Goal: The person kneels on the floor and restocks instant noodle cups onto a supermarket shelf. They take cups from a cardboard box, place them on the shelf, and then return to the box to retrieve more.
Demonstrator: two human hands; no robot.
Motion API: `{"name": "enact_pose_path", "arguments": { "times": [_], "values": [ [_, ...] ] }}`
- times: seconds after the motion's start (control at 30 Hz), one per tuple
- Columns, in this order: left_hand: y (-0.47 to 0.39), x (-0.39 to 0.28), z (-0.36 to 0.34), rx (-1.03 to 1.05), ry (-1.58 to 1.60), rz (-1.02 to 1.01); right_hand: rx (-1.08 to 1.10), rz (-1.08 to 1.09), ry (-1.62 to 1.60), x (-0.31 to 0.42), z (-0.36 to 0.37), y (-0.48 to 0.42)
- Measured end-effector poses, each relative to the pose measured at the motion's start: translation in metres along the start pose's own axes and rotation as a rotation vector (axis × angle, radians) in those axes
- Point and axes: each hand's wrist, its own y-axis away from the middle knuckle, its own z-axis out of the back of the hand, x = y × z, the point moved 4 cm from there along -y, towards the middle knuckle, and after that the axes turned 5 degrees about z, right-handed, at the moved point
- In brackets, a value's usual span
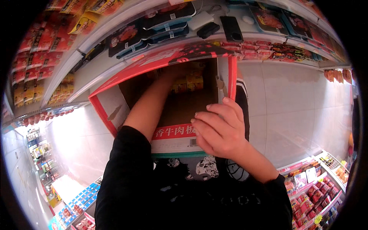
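A red and white cardboard box (172,143) stands open in front of my body, with printed writing and a barcode on its near side. My left hand (178,70) reaches deep into it, close to some yellow packets (188,84) at the far inner wall. The dark interior blurs that hand, so its fingers and any hold are unclear. Over the box's near right corner, my right hand (221,126) grips the rim, its fingertips bent inward. Torn patches mark the white inner faces of the left and right flaps.
Beyond the box runs a shelf (207,38) with black-lidded food trays (169,17), a black phone (231,28) and a black case (208,30). Red packets (40,49) hang at left. A display of packaged goods (313,198) stands at lower right, on the tiled floor (283,95).
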Motion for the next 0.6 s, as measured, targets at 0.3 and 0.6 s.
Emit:
{"name": "enact_pose_path", "arguments": {
  "times": [0.3,0.6],
  "values": [
    [-0.005,-0.019,-0.021,0.059,-0.059,-0.013,0.002,-0.017,-0.028,-0.002,-0.002,0.006],
    [-0.005,-0.025,-0.017,0.084,-0.095,0.001,0.033,-0.023,-0.033,-0.002,0.001,-0.002]
  ]
}}
